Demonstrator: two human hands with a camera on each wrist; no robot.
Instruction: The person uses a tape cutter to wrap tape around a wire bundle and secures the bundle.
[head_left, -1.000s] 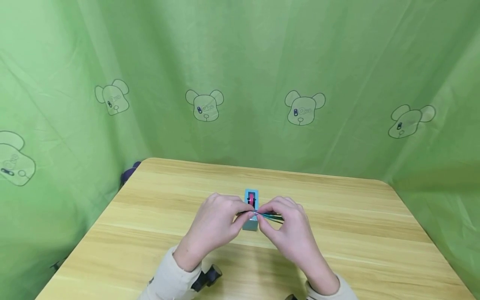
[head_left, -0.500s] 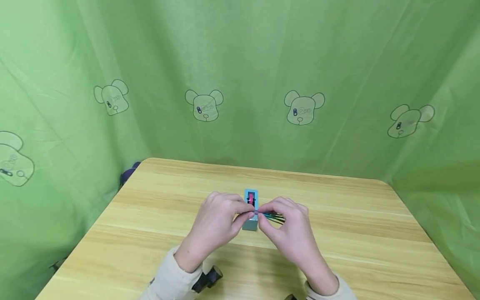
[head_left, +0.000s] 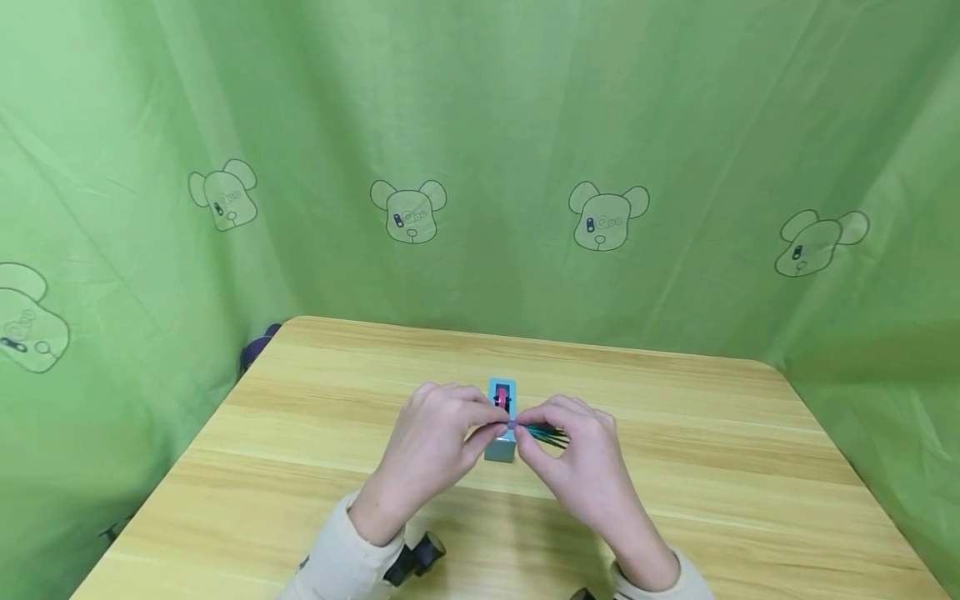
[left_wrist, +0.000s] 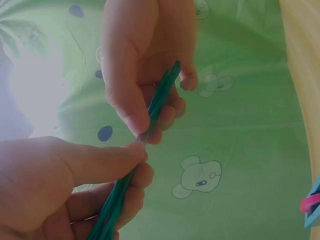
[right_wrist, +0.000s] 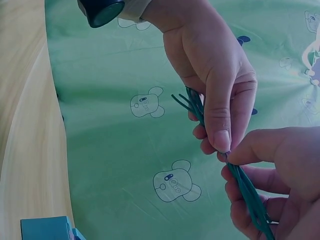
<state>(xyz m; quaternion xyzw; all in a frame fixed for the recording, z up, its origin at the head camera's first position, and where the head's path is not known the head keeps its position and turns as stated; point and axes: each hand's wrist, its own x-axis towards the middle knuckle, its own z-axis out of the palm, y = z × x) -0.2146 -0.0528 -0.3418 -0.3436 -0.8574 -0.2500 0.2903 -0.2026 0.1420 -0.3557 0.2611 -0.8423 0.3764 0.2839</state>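
Note:
A bundle of thin green cords (head_left: 549,435) is stretched between both hands, just in front of a blue tape dispenser (head_left: 501,450) with a pink roll. My left hand (head_left: 437,433) pinches the bundle between thumb and fingers; the right hand (head_left: 577,446) pinches it close beside. In the left wrist view the thumb tips nearly meet at a small purplish band (left_wrist: 141,137) round the cords (left_wrist: 159,100); whether it is tape I cannot tell. Loose cord ends (right_wrist: 181,101) stick out by my left hand in the right wrist view. Fingers hide part of the bundle.
The wooden table (head_left: 337,367) reaches back to a green curtain (head_left: 495,100) printed with bear heads. A black wrist camera (head_left: 420,557) juts from the left sleeve. Something purple (head_left: 258,346) shows beyond the table's left edge.
Both hands stay in nearly the same place, still pinching the cords. The fingertips shift slightly at the middle of the bundle, and the cord ends by the right hand spread a little differently.

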